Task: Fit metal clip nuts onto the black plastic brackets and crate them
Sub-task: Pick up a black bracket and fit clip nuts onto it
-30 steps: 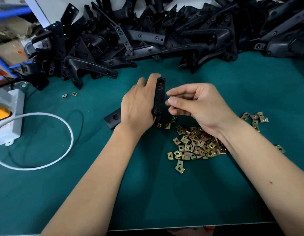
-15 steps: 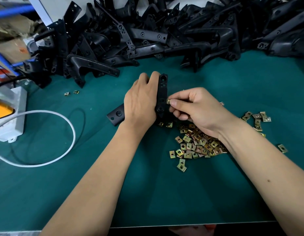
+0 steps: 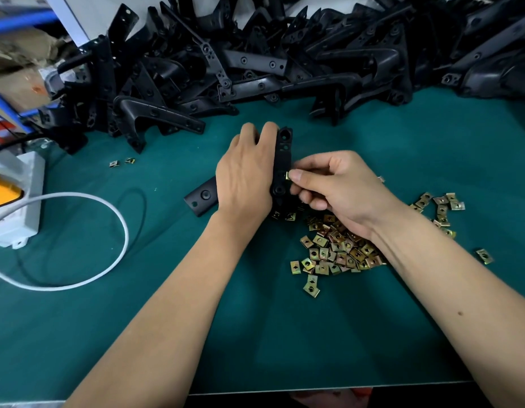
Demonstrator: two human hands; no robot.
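Since a second ago the right hand point(image 3: 337, 187) has closed the gap to the bracket point(image 3: 282, 163): then its pinched fingers hung a little to the right of the black bar, and now the thumb and forefinger press a clip nut point(image 3: 287, 175) against the bar's right edge, roughly midway along its visible length. Over the same second the left hand point(image 3: 245, 178) has kept its grip on the bracket.

That left hand wraps the bracket from the left, fingers curled over the top of the upright bar and palm covering the bend; the bracket's other leg point(image 3: 201, 197) sticks out low and to the left from under the wrist, lying on the green mat point(image 3: 285, 334). On the right hand, thumb and forefinger are closed on the nut and the other fingers are curled beneath; its wrist lies over the heap of loose clip nuts point(image 3: 335, 248).

Open mat stretches toward the near table edge between and below both forearms. Behind the hands, the pile of black brackets point(image 3: 285, 63) fills the back of the table, with a strip of bare mat between it and the hands. To the left lie a white cable loop point(image 3: 120, 225), a grey power box point(image 3: 18, 195) and two stray nuts point(image 3: 121, 162). More nuts point(image 3: 440, 204) are scattered to the right.
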